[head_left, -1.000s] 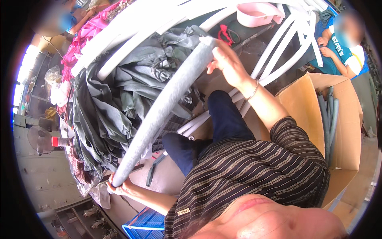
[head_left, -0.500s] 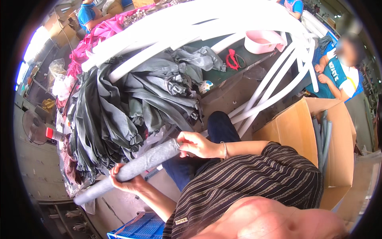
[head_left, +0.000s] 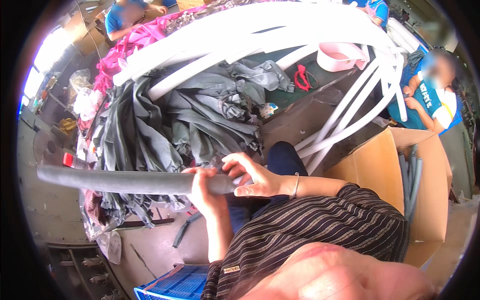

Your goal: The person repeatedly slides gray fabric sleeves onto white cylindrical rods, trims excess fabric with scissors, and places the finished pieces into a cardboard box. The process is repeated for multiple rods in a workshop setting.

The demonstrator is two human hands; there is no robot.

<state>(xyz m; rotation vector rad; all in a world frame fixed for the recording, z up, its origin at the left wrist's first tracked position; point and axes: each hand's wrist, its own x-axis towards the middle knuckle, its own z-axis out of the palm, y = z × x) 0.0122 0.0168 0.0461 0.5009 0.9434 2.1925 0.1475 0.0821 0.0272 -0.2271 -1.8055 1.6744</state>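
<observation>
A long foam tube in a grey fabric sleeve (head_left: 125, 182) lies nearly level in front of me, its far end reaching out to the left. My left hand (head_left: 202, 187) is closed round it close to its right end. At that end is my right hand (head_left: 257, 177), fingers apart and loosely curved, the thumb by the tube's tip. A whitish bit shows between its thumb and fingers; its kind is unclear. Behind the tube, a heap of grey fabric sleeves (head_left: 145, 130) hangs over the table edge.
White foam tubes (head_left: 210, 47) lie across the table, and several bend down at the right. A pink plastic tub (head_left: 337, 56) sits behind. An open cardboard box (head_left: 370, 165) with grey tubes stands right; a blue crate (head_left: 172, 285) is below. A co-worker (head_left: 430, 95) sits at right.
The covered tube has swung from slanting down-left to nearly level. My left hand has shifted along it toward its right end, and my right fingers have spread from their pinch.
</observation>
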